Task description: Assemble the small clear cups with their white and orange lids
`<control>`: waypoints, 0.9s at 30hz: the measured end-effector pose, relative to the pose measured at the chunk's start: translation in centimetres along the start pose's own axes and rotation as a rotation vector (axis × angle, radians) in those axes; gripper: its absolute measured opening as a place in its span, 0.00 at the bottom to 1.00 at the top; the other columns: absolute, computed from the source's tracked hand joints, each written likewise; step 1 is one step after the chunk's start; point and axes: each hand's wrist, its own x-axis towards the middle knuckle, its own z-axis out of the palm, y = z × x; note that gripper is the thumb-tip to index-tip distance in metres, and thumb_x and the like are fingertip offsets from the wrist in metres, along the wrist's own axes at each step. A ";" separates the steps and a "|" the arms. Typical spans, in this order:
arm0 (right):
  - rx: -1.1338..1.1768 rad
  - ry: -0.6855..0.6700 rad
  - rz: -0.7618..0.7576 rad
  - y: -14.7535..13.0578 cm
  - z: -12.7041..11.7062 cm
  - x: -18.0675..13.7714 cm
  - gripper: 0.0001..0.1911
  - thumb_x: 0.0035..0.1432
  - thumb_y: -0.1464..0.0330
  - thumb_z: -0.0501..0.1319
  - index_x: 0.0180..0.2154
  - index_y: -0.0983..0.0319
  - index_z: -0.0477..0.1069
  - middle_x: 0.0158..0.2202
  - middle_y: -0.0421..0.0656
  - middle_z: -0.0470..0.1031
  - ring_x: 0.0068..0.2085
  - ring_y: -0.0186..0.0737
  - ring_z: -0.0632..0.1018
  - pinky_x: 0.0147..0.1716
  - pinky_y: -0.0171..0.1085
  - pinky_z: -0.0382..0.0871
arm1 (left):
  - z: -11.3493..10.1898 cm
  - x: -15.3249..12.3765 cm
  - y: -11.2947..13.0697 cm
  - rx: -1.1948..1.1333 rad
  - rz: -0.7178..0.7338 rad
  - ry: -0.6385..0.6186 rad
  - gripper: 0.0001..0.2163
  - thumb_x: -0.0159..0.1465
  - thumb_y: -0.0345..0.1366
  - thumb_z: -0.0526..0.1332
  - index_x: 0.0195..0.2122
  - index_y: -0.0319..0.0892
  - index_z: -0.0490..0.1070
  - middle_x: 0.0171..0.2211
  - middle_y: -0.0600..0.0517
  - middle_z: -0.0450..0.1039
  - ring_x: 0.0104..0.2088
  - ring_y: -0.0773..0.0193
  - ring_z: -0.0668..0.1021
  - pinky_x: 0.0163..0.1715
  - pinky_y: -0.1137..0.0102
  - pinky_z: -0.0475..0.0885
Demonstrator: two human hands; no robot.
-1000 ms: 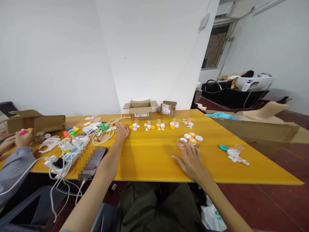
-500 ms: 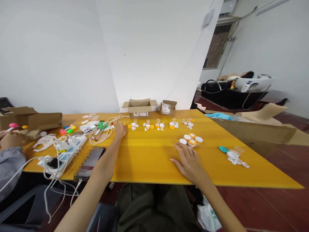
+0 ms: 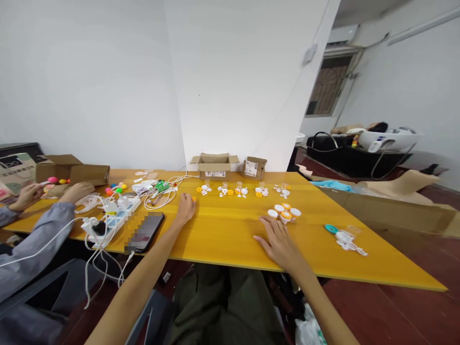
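My left hand (image 3: pixel 186 209) is on the left half of the yellow table, fingers closed around a small orange piece (image 3: pixel 194 199). Only the edge of that piece shows at the fingertips, so its full shape is hidden. My right hand (image 3: pixel 278 239) lies palm down with the fingers apart, just in front of a cluster of small round jars with white and orange lids (image 3: pixel 286 214). Along the far side runs a row of small piles of white parts, orange rings and clear cups (image 3: pixel 237 190). A teal ring (image 3: pixel 331 229) lies beside white parts (image 3: pixel 347 239) at the right.
Two cardboard boxes stand by the wall, an open box (image 3: pixel 214 166) and a smaller box (image 3: pixel 254 167). To my left are a phone (image 3: pixel 150 232), a power strip (image 3: pixel 124 213) with tangled cables, and a co-worker's hands (image 3: pixel 77 191) near coloured balls.
My left hand has drawn back slightly toward me with the orange piece. The right hand stays in place. The view has shifted left, showing more of the co-worker's arms.
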 end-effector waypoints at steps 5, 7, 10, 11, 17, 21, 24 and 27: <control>0.017 0.004 -0.005 0.4 0.6 -0.2 0.26 0.70 0.56 0.47 0.63 0.60 0.60 0.53 0.55 0.73 0.55 0.54 0.73 0.56 0.53 0.65 | -1.1 -2.7 2.1 -0.066 0.049 -0.095 0.05 0.67 0.35 0.55 0.43 0.42 0.64 0.49 0.42 0.66 0.45 0.54 0.77 0.50 0.54 0.74; 0.025 0.005 -0.007 0.6 0.8 -0.2 0.25 0.70 0.57 0.48 0.62 0.60 0.61 0.53 0.54 0.73 0.54 0.54 0.74 0.55 0.52 0.66 | -1.8 -3.5 3.0 -0.126 0.073 -0.159 0.05 0.68 0.36 0.55 0.44 0.44 0.64 0.50 0.44 0.64 0.46 0.56 0.76 0.53 0.55 0.73; 0.025 -0.010 -0.001 0.6 1.0 -0.2 0.24 0.70 0.57 0.48 0.60 0.60 0.63 0.52 0.54 0.73 0.53 0.53 0.74 0.52 0.50 0.69 | -2.7 -4.2 4.4 -0.241 0.153 -0.267 0.05 0.69 0.37 0.54 0.44 0.46 0.65 0.51 0.47 0.63 0.49 0.59 0.76 0.55 0.58 0.72; 0.024 -0.023 0.003 0.5 1.1 -0.2 0.23 0.70 0.57 0.48 0.60 0.60 0.64 0.52 0.54 0.73 0.53 0.53 0.74 0.51 0.50 0.69 | -3.0 -4.4 4.8 -0.275 0.182 -0.304 0.05 0.69 0.37 0.54 0.44 0.46 0.66 0.52 0.47 0.63 0.51 0.60 0.75 0.56 0.60 0.72; 0.094 -0.123 0.004 -1.4 2.1 1.2 0.20 0.70 0.63 0.48 0.60 0.58 0.63 0.52 0.52 0.74 0.53 0.50 0.75 0.52 0.50 0.71 | -3.4 -4.6 6.6 -0.403 0.313 -0.443 0.07 0.68 0.37 0.57 0.46 0.47 0.69 0.55 0.47 0.65 0.58 0.60 0.71 0.61 0.62 0.67; 0.242 -0.199 -0.015 -3.2 2.6 3.3 0.18 0.69 0.67 0.48 0.58 0.58 0.63 0.52 0.51 0.73 0.54 0.48 0.75 0.53 0.50 0.73 | -3.4 -4.6 7.2 -0.461 0.420 -0.480 0.07 0.68 0.38 0.57 0.45 0.47 0.72 0.58 0.45 0.66 0.62 0.56 0.69 0.62 0.59 0.66; 0.356 -0.240 -0.035 -4.3 2.8 4.9 0.17 0.68 0.71 0.48 0.56 0.57 0.65 0.54 0.50 0.73 0.56 0.46 0.75 0.55 0.49 0.72 | -3.6 -4.6 7.4 -0.469 0.463 -0.504 0.09 0.67 0.38 0.59 0.47 0.47 0.73 0.59 0.44 0.65 0.64 0.54 0.67 0.63 0.57 0.65; 0.440 -0.275 -0.056 -5.2 3.0 6.1 0.18 0.67 0.71 0.50 0.56 0.55 0.65 0.54 0.49 0.73 0.56 0.46 0.75 0.56 0.49 0.72 | -4.0 -4.6 7.6 -0.456 0.466 -0.521 0.11 0.65 0.37 0.61 0.49 0.48 0.73 0.60 0.45 0.65 0.66 0.53 0.64 0.64 0.58 0.65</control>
